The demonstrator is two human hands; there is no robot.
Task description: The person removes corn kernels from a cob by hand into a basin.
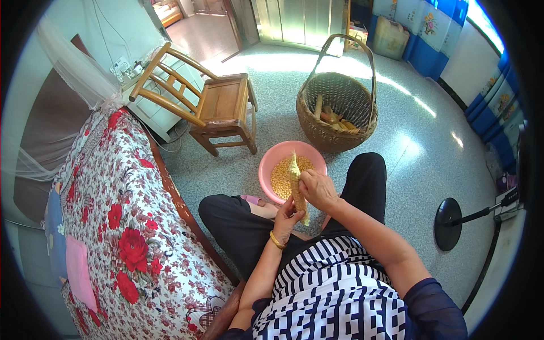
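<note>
In front of my lap a corn cob (294,175) points up and away, with a pale, narrow tip. My left hand (285,219), a gold bangle at its wrist, grips the cob's lower end between thumb and fingers. Curled against the cob's right side, my right hand (318,190) presses on its middle; its fingertips are partly hidden. Below the cob stands a pink plastic basin (264,170) on the floor between my knees. Loose yellow corn kernels (279,177) cover the basin's bottom.
Beyond the basin, a wicker basket (325,138) with a tall handle holds corn cobs (340,122). A wooden chair (221,102) stands ahead to the left. The bed's floral sheet (165,255) lies to my left. A black round base (447,224) with a pole is at right.
</note>
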